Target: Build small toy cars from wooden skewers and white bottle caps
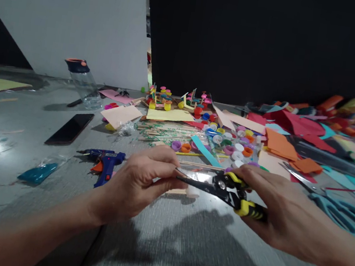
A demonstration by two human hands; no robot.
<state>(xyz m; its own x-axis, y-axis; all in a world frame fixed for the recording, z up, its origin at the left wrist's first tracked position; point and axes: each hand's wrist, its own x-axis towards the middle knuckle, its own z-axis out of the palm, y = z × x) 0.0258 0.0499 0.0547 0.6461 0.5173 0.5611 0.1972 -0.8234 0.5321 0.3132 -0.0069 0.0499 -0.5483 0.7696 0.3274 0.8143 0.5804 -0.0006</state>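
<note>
My left hand [142,181] is closed in a pinch on a thin wooden stick [202,166] that runs to the right at about table height. My right hand [269,203] is wrapped round the black and yellow handles of a pair of cutting pliers [222,188]. The pliers' dark jaws point left and meet the stick right beside my left fingertips. A short pale piece of wood [185,191] lies on the grey table just under the jaws.
A blue glue gun [106,160] lies left of my left hand, a black phone [69,129] behind it, a clear bottle [85,82] farther back. Bottle caps [229,142], wooden sticks [167,131] and coloured paper [281,145] crowd the middle and right. Teal scissors [347,214] lie at right.
</note>
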